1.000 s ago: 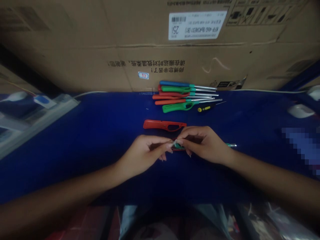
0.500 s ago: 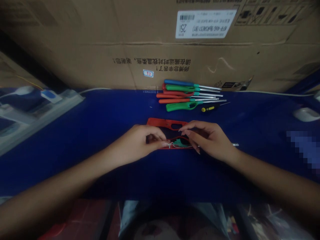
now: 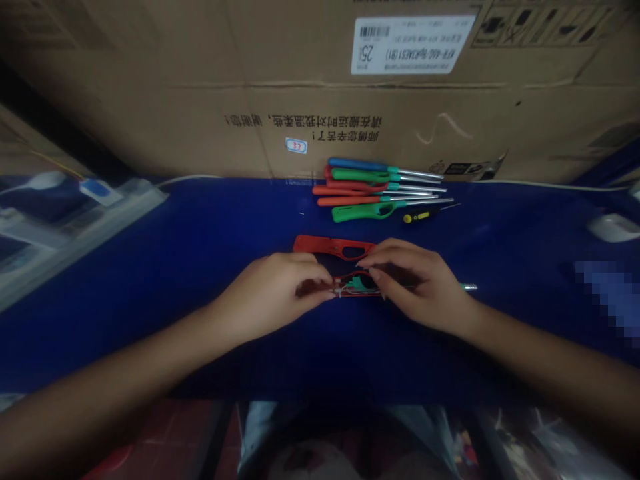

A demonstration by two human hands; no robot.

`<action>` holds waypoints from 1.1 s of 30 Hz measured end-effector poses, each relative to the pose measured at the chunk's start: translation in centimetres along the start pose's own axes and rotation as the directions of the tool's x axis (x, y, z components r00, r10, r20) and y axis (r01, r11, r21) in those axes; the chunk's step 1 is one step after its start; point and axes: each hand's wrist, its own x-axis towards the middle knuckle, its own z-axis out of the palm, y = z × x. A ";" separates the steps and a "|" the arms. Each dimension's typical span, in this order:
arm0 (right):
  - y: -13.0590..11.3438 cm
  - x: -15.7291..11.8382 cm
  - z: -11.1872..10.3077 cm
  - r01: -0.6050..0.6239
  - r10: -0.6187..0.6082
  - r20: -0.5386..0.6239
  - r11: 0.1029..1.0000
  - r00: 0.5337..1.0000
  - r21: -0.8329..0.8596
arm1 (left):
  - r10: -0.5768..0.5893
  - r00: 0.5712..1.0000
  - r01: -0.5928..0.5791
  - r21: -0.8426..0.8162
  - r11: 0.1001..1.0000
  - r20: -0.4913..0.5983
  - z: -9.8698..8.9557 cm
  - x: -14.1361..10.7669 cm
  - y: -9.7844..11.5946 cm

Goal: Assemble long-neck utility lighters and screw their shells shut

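An opened red long-nosed lighter (image 3: 356, 295) lies on the blue table in front of me, its inside facing up. A green trigger (image 3: 361, 283) and thin pale wires (image 3: 342, 291) show in this half shell. My left hand (image 3: 280, 287) is closed in a pinch at the shell's left end, over the wires; its fingertips hide exactly what they grip. Curled over the front part, my right hand (image 3: 417, 277) holds the lighter with bent fingers, and the metal tip (image 3: 469, 287) sticks out beyond it. The loose red cover half (image 3: 320, 245) rests just behind.
Several lighters (image 3: 360, 189) with blue, green and red handles lie in a pile behind, beside a small yellow-and-black screwdriver (image 3: 423, 216). A cardboard wall (image 3: 190, 120) borders the table's back. A white power strip (image 3: 120, 207) runs along the left; a white object (image 3: 613, 228) sits right.
My left fingertips have shifted slightly right along the shell. My right hand has closed in a little over the front part. The cover half has stayed in place.
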 end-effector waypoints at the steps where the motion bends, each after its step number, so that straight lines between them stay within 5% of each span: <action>1: 0.0 -0.1 -0.1 0.096 -0.093 0.040 0.992 0.995 -0.085 | 0.008 1.000 -0.008 0.007 1.000 0.008 0.0 0.0 0.0; 5: 0.4 -0.4 -0.4 0.375 -0.297 0.273 0.876 0.915 -0.304 | 0.014 1.000 -0.014 -0.004 1.000 0.010 -0.2 -0.1 -0.2; 12: 0.7 -0.6 -0.5 0.472 -0.261 0.457 0.764 0.850 -0.440 | -0.014 1.000 0.015 -0.074 0.997 0.011 -0.4 0.0 -0.4; 20: 0.4 -0.5 -0.5 0.489 -0.253 0.481 0.739 0.839 -0.463 | -0.131 0.991 0.136 -0.170 0.976 0.039 -0.1 0.2 -0.5; 33: 0.0 -0.9 0.4 0.417 -0.235 0.437 0.822 0.868 -0.387 | -0.195 0.979 0.205 -0.271 0.940 0.066 0.2 0.2 -0.6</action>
